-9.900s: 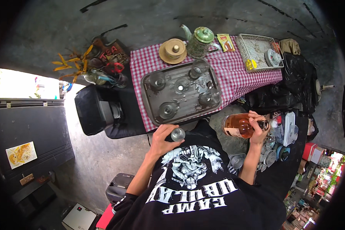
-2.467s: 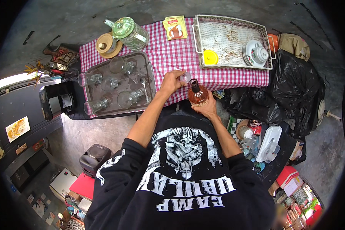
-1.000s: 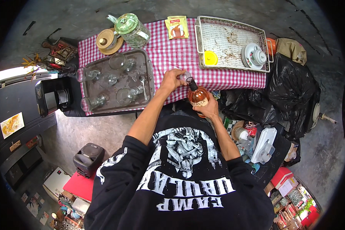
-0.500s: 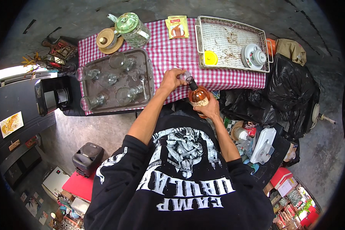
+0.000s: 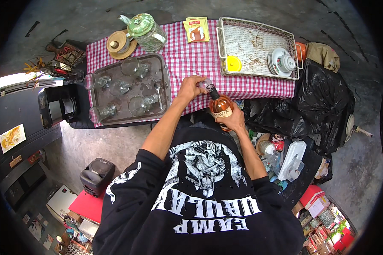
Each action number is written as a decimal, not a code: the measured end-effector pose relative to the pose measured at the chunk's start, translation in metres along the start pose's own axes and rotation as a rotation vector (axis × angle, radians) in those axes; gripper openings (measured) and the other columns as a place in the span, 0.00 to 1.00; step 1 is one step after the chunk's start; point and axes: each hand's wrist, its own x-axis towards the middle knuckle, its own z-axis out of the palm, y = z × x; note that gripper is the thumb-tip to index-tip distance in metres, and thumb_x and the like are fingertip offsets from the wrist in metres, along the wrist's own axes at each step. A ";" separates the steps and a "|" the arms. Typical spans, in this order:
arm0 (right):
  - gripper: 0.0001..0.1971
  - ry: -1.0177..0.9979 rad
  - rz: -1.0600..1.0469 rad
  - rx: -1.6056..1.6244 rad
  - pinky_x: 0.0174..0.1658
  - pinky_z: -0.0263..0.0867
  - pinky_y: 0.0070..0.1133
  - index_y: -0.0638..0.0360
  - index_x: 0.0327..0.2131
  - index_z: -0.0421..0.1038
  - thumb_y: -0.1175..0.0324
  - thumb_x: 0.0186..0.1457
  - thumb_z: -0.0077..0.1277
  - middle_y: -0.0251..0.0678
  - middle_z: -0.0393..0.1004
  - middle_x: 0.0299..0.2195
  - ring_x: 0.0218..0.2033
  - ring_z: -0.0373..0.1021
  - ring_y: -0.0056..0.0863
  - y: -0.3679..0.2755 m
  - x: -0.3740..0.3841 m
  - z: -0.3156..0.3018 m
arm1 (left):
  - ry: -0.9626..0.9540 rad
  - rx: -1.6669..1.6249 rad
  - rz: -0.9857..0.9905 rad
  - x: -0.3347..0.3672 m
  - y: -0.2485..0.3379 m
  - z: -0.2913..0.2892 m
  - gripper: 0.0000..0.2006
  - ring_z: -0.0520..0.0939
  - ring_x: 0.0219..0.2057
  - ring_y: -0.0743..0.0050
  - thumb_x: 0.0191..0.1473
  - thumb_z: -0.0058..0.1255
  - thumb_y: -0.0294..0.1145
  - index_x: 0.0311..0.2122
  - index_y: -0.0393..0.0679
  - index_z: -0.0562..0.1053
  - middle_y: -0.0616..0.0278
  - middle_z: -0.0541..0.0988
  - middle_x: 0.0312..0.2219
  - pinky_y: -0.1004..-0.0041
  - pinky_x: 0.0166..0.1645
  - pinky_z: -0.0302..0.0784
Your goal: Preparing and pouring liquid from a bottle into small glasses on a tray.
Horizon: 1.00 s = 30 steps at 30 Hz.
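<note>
Tray (image 5: 157, 67): well left of the bottle (image 5: 221, 106), on the worktop (image 5: 178, 59); wet patches probably make it slick.
Glasses (image 5: 137, 106): five on the tray, left of the bottle; clear, likely brittle and easily tipped, so better held low round the body.
Teapot (image 5: 147, 35): beyond the bottle and to its left; probably stiff, best lifted by its handle.
Left grip (image 5: 192, 87): just left of the bottle's neck, fingertips pinching the cup (image 5: 206, 83).
Cup: right by the bottle's mouth, overlapping it in view; whether they touch, I cannot tell, nor what is inside. Small and clear, it should be light; glass or plastic is unclear, so a gentle pinch at the sides suits, leaving the rim free.
Bottle: between both hands, neck tilted toward the cup; amber within, level hard to judge. Probably the heavier piece, rigid, smooth, slippery if wet and breakable if glass. A full wrap round the labelled body seems surest, the narrow neck less so.
Right grip (image 5: 234, 118): wrapped round the bottle's lower body, on its right side.
Basket (image 5: 259, 49): beyond the bottle, to its right; looks woven, best carried by its end handles.
</note>
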 end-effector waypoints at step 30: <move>0.43 -0.052 0.061 -0.060 0.49 0.67 0.32 0.59 0.48 0.68 0.56 0.21 0.72 0.45 0.77 0.41 0.43 0.74 0.41 -0.009 -0.002 -0.008 | 0.002 -0.021 0.002 -0.001 0.000 0.000 0.31 0.82 0.38 0.60 0.30 0.71 0.23 0.47 0.37 0.76 0.49 0.79 0.43 0.70 0.43 0.80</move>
